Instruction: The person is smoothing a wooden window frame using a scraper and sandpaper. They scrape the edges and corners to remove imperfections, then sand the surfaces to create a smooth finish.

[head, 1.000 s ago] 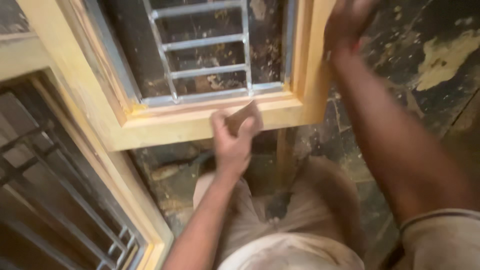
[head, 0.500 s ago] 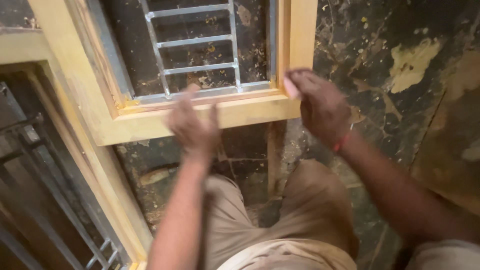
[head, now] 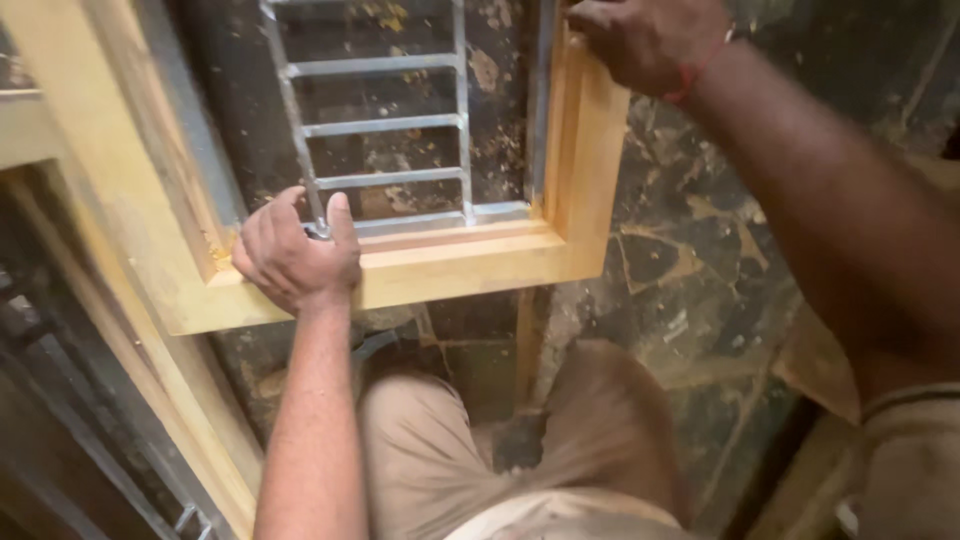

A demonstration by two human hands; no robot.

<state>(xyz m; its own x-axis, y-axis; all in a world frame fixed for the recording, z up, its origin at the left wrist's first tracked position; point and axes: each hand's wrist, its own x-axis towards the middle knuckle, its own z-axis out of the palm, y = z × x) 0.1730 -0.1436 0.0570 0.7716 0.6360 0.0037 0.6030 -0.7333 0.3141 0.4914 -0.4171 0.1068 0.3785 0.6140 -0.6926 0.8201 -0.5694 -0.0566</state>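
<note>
A yellow wooden window frame (head: 470, 262) with a grey metal grille (head: 385, 120) lies tilted in front of me. My left hand (head: 295, 255) grips its lower rail near the left corner, fingers curled over the inner edge by a grille bar. My right hand (head: 650, 35), with a red thread at the wrist, holds the top of the frame's right upright (head: 590, 150). Whether the left hand also holds a small object is hidden.
A second wooden frame (head: 130, 400) with dark metal bars leans at the lower left. The floor (head: 700, 260) is dark, cracked stone with sawdust. My knees in beige trousers (head: 480, 450) are below the frame. A wooden piece (head: 820, 370) lies at the right.
My left hand slid left along the lower rail and now grips it near the corner. My right hand dropped to the rail, then went back up the right upright.
</note>
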